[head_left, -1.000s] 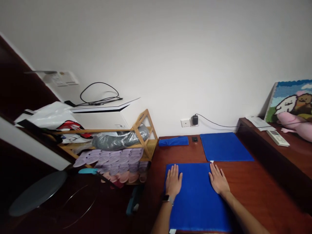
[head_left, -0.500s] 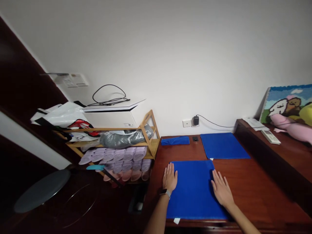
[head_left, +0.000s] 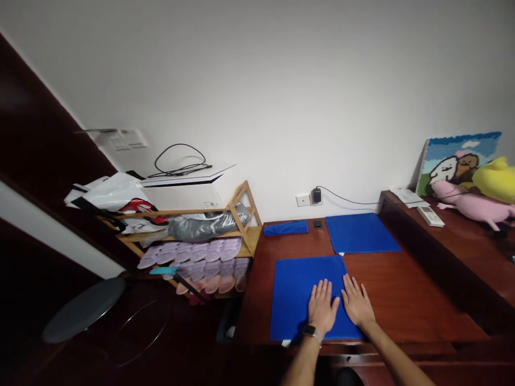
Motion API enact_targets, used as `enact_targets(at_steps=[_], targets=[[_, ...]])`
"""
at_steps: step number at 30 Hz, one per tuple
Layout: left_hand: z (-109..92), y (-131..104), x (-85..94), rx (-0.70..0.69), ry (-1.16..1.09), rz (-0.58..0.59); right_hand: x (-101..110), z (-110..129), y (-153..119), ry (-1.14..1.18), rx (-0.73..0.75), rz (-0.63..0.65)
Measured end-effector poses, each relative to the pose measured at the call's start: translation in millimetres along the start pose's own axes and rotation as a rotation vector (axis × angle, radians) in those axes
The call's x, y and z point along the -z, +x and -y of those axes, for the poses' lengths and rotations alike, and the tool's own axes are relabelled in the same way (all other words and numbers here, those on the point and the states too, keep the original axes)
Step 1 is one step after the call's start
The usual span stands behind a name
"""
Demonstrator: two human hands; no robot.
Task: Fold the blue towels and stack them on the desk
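Note:
A blue cloth [head_left: 295, 292] lies spread flat on the reddish-brown wooden table [head_left: 410, 300], a white tag at its near left edge. My left hand [head_left: 322, 308] rests palm down on the right half of this cloth, fingers slightly spread, a watch on the wrist. Close to its right, my right hand [head_left: 357, 303] lies flat over the cloth's right edge. Neither hand grips anything. Behind and to the right is a second flat blue cloth [head_left: 362, 233]. A narrow folded blue cloth [head_left: 285, 228] sits at the table's back left.
Left of the table stands a wooden rack [head_left: 251, 238] with slippers, a white box [head_left: 181, 197] and bags. A raised ledge on the right holds a remote [head_left: 430, 216], a pink plush toy [head_left: 466, 202] and a picture. A round stool [head_left: 84, 311] is at lower left.
My left hand has moved right, from the cloth's left edge onto its right half, near my right hand. My right hand stays at the right edge. The camera view has shifted slightly.

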State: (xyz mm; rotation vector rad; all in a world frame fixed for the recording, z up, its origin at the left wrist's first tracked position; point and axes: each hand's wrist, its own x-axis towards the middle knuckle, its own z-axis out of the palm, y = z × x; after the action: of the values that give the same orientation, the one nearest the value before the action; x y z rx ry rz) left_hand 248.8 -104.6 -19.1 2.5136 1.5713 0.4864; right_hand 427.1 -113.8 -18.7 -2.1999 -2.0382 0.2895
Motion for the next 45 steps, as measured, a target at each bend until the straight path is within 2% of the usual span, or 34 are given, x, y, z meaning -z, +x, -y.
enact_targets(at_steps=[5, 7, 8, 10, 14, 17, 20, 22, 24, 26, 30, 32, 33, 34, 36, 40, 42, 45], targets=[[110, -49, 47.5, 0.252, 0.137, -0.055, -5, -1, 0, 0.041, -0.005, -0.035], [143, -68, 56.0, 0.305, 0.2, -0.076, -5, -1, 1, 0.045, -0.005, -0.036], [152, -75, 57.1, 0.315, 0.22, -0.078, -4, -1, 2, 0.045, -0.008, -0.036], [159, -82, 55.4, 0.322, 0.234, -0.073, 0, 0, 4, 0.039, -0.01, -0.024], [150, -80, 50.0, 0.341, 0.233, -0.078, 9, 5, -4, 0.011, -0.044, 0.018], [150, -79, 51.8, 0.338, 0.234, -0.103, 5, 8, -24, -0.003, -0.051, -0.044], [153, -82, 57.5, 0.305, 0.241, -0.154, -6, 9, -47, -0.013, -0.017, -0.039], [145, -82, 60.0, 0.25, 0.232, -0.196, -11, 9, -56, -0.021, -0.012, -0.026], [120, -77, 57.8, 0.169, 0.191, -0.22, -12, 9, -59, -0.026, -0.011, -0.029], [78, -67, 48.5, 0.062, 0.11, -0.193, -11, 9, -58, -0.019, -0.012, -0.029], [-18, -38, 15.5, -0.145, -0.104, -0.051, -13, 5, -56, 0.002, 0.024, -0.028], [-43, -31, 2.8, -0.16, -0.172, 0.0, -17, 2, -55, 0.002, 0.072, -0.042], [-46, -30, -0.2, -0.145, -0.185, 0.015, -19, 1, -55, 0.008, 0.084, -0.053], [-42, -32, -0.5, -0.121, -0.179, 0.022, -20, 1, -55, 0.019, 0.082, -0.066], [-14, -43, 6.6, -0.043, -0.117, 0.01, -22, 1, -54, 0.047, 0.049, -0.088], [75, -83, 39.3, 0.165, 0.09, -0.024, -20, 3, -54, 0.067, 0.02, -0.096], [112, -102, 53.6, 0.233, 0.155, -0.029, -19, 4, -55, 0.069, 0.016, -0.091], [142, -120, 61.9, 0.243, 0.187, -0.039, -19, 4, -56, 0.058, 0.005, -0.085]])
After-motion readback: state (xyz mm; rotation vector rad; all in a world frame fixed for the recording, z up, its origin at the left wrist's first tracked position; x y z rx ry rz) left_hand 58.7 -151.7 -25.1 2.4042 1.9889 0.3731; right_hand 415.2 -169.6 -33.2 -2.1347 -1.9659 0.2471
